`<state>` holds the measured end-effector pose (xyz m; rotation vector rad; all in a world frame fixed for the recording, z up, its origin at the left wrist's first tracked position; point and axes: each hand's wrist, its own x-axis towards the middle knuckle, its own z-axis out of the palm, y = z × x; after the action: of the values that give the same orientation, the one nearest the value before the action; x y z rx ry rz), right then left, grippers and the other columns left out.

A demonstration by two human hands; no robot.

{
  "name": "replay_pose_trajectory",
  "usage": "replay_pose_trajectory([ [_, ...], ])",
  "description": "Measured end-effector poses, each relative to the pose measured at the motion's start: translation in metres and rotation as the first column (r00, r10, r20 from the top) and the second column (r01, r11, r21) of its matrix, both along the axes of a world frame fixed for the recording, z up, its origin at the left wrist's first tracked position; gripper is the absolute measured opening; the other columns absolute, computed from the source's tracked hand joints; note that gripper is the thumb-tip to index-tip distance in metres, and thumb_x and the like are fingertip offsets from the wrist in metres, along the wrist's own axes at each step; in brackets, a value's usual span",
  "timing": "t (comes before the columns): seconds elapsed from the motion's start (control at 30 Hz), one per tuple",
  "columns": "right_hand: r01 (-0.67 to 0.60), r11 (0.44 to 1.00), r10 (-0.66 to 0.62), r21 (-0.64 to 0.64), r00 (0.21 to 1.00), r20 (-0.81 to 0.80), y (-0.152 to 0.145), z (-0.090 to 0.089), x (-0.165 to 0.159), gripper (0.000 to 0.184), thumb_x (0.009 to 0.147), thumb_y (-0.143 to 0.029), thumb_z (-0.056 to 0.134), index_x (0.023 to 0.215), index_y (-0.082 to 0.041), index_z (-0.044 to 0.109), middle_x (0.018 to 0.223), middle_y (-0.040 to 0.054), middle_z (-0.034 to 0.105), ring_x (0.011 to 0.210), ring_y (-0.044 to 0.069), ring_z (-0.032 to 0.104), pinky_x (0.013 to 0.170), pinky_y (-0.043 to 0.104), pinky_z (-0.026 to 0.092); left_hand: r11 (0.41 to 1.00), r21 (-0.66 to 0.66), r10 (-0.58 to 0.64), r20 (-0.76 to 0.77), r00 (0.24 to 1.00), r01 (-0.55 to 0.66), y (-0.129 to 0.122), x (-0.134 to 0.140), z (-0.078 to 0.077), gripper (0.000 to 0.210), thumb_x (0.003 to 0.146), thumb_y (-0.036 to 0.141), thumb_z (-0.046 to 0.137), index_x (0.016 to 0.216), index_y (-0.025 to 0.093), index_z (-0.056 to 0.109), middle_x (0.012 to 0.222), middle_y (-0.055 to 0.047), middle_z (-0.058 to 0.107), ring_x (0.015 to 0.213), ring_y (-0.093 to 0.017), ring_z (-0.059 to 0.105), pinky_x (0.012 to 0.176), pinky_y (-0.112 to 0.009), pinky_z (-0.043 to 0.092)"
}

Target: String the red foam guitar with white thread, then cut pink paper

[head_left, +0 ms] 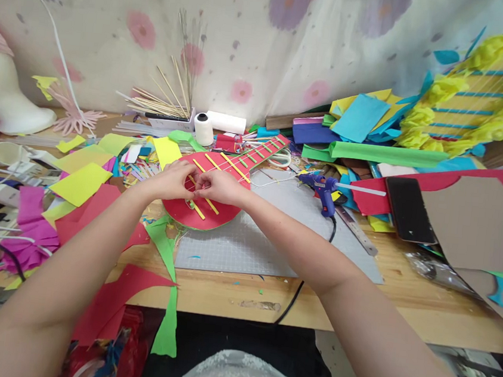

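Observation:
A red cardboard guitar (pixel 231 211) with a green edge lies tilted on the grey cutting mat (pixel 272 247), its neck pointing to the back right. Yellow strips cross its body and green strips cross the neck. Thin white strings run along the neck down to my fingers. My left hand (pixel 172 179) is over the left side of the body, fingertips pinched. Close against it, my right hand (pixel 221 186) pinches too, over the middle of the body. Both appear to hold the fine white string, though the fingers mostly hide it.
A purple glue gun (pixel 321 190) lies on the mat's right, beside a metal ruler (pixel 359 231) and a black phone (pixel 411 210). A thread spool (pixel 203 129) stands behind the guitar. Paper scraps (pixel 82 184) cover the left. A yellow flowered guitar (pixel 472 98) leans at back right.

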<state>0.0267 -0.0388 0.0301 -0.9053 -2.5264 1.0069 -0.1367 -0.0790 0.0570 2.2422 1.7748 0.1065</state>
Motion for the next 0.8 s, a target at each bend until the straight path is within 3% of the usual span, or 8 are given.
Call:
replay_pose_trajectory([
  [0.13,-0.071,0.994,0.061,-0.082,0.991,-0.122,-0.002,-0.003,-0.001,0.009,0.075,-0.019,0.061,0.080,-0.013,0.066,0.078,-0.0007,0.066,0.070,0.009,0.056,0.065,0.021,0.036,0.996,-0.028,-0.080,0.088,0.993,0.083,-0.002,-0.007,0.005,0.020,0.059,0.033,0.065,0.076,0.022,0.061,0.092,-0.004,0.055,0.099,-0.027,0.050,0.089,-0.039,0.040],
  [0.27,-0.131,0.987,0.118,-0.091,0.983,-0.143,-0.010,0.000,0.002,0.012,0.076,-0.023,0.062,0.081,-0.014,0.067,0.075,-0.0013,0.065,0.065,0.009,0.054,0.062,0.022,0.036,0.983,-0.050,-0.173,0.101,0.980,0.179,-0.003,-0.011,0.009,0.014,0.058,0.035,0.068,0.066,0.023,0.065,0.097,-0.003,0.058,0.102,-0.025,0.049,0.096,-0.038,0.037],
  [0.43,-0.178,0.983,0.180,0.041,0.980,-0.079,-0.021,0.005,0.007,0.013,0.079,-0.022,0.060,0.085,-0.016,0.070,0.076,-0.0019,0.066,0.065,0.009,0.054,0.061,0.022,0.032,0.966,-0.036,-0.255,-0.026,0.967,0.254,-0.009,-0.013,0.014,0.011,0.060,0.032,0.069,0.060,0.021,0.067,0.101,-0.005,0.058,0.104,-0.026,0.048,0.098,-0.039,0.036],
  [0.63,-0.257,0.948,0.255,0.188,0.966,0.033,-0.020,-0.002,0.010,0.016,0.081,-0.024,0.060,0.090,-0.020,0.072,0.082,-0.0011,0.070,0.068,0.010,0.054,0.060,0.023,0.029,0.941,-0.043,-0.338,-0.132,0.932,0.335,-0.018,-0.011,0.018,0.009,0.064,0.027,0.064,0.064,0.020,0.070,0.107,-0.007,0.056,0.107,-0.027,0.046,0.098,-0.042,0.035],
  [0.8,-0.275,0.931,0.251,0.240,0.960,0.125,-0.013,-0.008,0.014,0.018,0.082,-0.029,0.059,0.091,-0.022,0.073,0.078,-0.0015,0.069,0.066,0.011,0.054,0.058,0.024,0.026,0.969,-0.062,-0.242,-0.045,0.969,0.239,-0.015,-0.015,0.022,0.012,0.066,0.023,0.052,0.068,0.020,0.064,0.101,-0.005,0.058,0.106,-0.023,0.049,0.096,-0.036,0.039],
])
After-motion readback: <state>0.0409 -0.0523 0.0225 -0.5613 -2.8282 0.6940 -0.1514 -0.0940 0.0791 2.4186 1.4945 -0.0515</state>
